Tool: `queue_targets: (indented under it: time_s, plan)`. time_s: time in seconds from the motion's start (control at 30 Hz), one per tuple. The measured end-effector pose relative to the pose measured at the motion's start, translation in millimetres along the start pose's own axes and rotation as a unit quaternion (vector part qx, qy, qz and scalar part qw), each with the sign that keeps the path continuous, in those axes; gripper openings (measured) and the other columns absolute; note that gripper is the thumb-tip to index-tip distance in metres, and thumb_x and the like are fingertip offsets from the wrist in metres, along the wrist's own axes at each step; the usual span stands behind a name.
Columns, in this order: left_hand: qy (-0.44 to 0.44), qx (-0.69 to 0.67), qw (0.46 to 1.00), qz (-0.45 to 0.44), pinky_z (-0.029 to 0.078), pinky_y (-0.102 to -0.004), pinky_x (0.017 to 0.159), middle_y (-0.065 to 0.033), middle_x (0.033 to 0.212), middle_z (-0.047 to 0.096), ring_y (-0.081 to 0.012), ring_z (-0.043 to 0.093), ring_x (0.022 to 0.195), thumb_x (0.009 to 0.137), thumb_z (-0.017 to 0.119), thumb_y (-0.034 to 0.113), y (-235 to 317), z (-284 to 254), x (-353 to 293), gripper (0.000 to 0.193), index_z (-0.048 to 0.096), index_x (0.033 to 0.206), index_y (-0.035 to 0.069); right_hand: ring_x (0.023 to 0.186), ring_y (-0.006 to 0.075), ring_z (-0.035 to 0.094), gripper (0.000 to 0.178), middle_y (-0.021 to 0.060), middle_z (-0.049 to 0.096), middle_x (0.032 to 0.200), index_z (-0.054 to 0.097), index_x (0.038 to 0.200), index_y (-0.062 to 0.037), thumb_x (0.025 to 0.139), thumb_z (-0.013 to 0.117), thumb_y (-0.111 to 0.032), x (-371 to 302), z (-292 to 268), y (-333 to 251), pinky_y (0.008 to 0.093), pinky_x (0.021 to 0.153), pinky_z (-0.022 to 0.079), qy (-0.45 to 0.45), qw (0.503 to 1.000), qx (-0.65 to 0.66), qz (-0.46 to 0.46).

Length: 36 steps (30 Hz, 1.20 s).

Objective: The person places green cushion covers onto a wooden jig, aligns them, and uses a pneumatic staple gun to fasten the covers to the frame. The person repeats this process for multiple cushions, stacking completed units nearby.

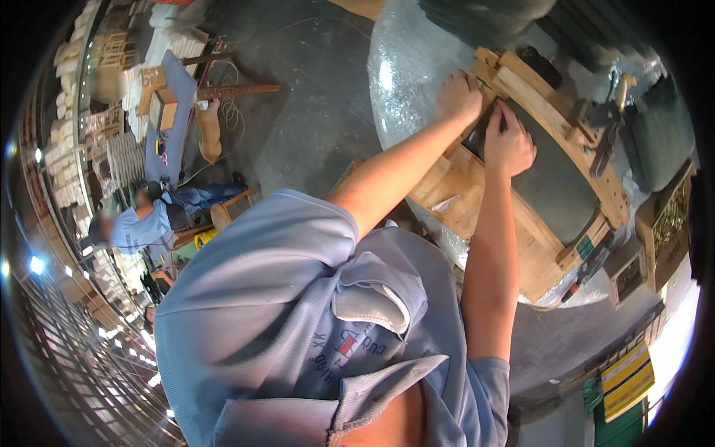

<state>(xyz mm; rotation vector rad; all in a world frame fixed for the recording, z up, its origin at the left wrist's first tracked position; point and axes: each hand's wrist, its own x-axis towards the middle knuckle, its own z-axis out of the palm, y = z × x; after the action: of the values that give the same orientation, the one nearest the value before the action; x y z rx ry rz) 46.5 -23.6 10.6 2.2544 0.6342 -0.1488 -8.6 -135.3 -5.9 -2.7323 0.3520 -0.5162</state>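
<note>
A wooden frame (532, 231) lies on a table wrapped in clear plastic (395, 74), with a dark grey-green fabric panel (557, 179) set inside it. My left hand (459, 98) rests at the frame's far left corner, its fingers curled down; what they grip is hidden. Just right of it, my right hand (511, 143) has its thumb and fingers pinched at the panel's far left edge, seemingly on the dark fabric.
A black hand tool (605, 145) lies against the frame's right rail; another tool (585, 276) sits by its near corner. Boxes of small metal parts (670, 223) stand at the right. Dark cushions (659, 134) lie beyond. At the left, a person (145, 223) sits near a long bench (171, 112).
</note>
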Motion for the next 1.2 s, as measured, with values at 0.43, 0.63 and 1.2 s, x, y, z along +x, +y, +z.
queue_targets:
  time_s: [0.43,0.63,1.2]
  plan:
    - [-0.392,-0.579,0.702,0.135,0.045,-0.0295,0.061,-0.0018,0.076,0.063,-0.0137,0.058,0.068,0.099,0.082,0.031,54,-169,-90,0.034,0.062,0.082,0.009,0.074,0.0230,0.073,0.014,-0.0056,0.079,0.083,0.084,0.105,-0.0386,0.095,0.074,-0.041,8,2,-2,0.0397,0.069,0.053,0.022,1.000,0.006,0.002]
    - [-0.700,-0.466,0.337,0.423,0.048,-0.0359,0.062,-0.0013,0.088,0.063,-0.0218,0.061,0.073,0.097,0.082,0.041,114,-254,-162,0.034,0.079,0.116,0.012,0.073,0.0237,0.073,0.016,-0.0059,0.081,0.087,0.085,0.104,-0.0385,0.095,0.074,-0.044,8,1,-10,0.0403,0.070,0.054,0.004,1.000,0.007,-0.002]
    - [-0.517,-0.594,0.444,0.428,0.043,-0.0304,0.058,-0.0039,0.076,0.074,-0.0162,0.062,0.063,0.090,0.088,0.012,70,-266,-140,0.012,0.084,0.095,0.003,0.080,0.0291,0.073,0.025,-0.0027,0.082,0.096,0.084,0.115,-0.0389,0.100,0.067,-0.050,8,0,-5,0.0451,0.074,0.054,-0.057,0.998,-0.006,0.016]
